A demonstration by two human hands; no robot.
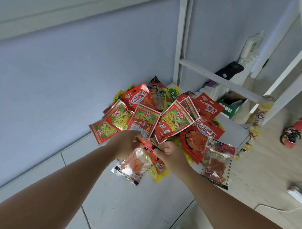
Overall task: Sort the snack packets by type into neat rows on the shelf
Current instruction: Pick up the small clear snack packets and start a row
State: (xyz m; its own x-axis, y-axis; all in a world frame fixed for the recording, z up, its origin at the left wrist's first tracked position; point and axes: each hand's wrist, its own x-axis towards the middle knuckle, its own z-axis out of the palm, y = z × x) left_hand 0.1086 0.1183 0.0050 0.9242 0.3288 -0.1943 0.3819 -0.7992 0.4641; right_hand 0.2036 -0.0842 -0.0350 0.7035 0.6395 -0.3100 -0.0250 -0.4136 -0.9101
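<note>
Snack packets lie heaped on the shelf as my left hand and right hand both pinch a clear red-topped packet, best lifted free and laid beside its twin.

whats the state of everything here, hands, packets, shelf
left hand: grips the top of the clear packet
right hand: pinches the clear packet's red top strip
clear packet: held by both hands, in front of the pile
pile of packets: unsorted, heaped and overlapping
second clear packet: lying flat at the pile's right edge, untouched
shelf: no neat rows on it yet
</note>
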